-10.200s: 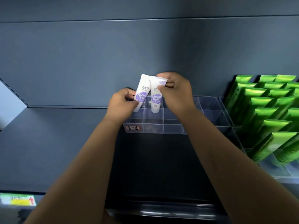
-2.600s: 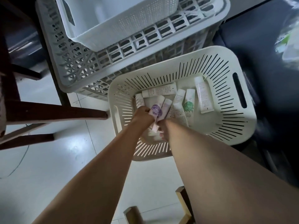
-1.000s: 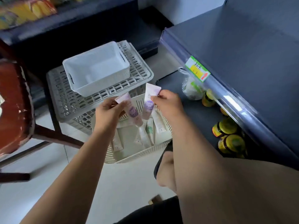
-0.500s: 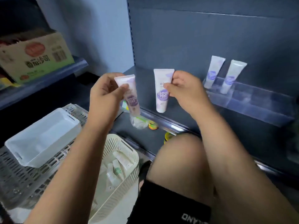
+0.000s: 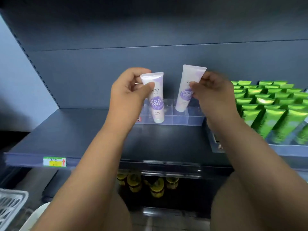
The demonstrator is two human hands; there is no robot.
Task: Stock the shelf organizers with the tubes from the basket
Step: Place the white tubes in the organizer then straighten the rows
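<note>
1. Pinching a purple-label tube in each hand up near the crimped end: left hand [image 5: 128,92] grasping the left tube [image 5: 155,100], right hand [image 5: 215,92] grasping the right tube [image 5: 188,87].
2. Hanging both caps-down at the clear organizer [image 5: 188,120] at 12 o'clock; not seeing whether they're seated.
3. Probably lining each cap up with its own slot, lowering straight, steering clear of the green tubes [image 5: 270,110] at 3 o'clock.

This is a shop: a long dark grey-blue metal shelf [image 5: 83,135] carries a yellow-and-green paper price tag [image 5: 54,162] on its front lip. At the right end of the shelf, identical bright green plastic tubes [image 5: 270,105] stand in tight rows. Towards its back sits a clear plastic divided organizer [image 5: 188,119]. Below the shelf, small yellow-topped jars [image 5: 155,185] are lined up
</note>
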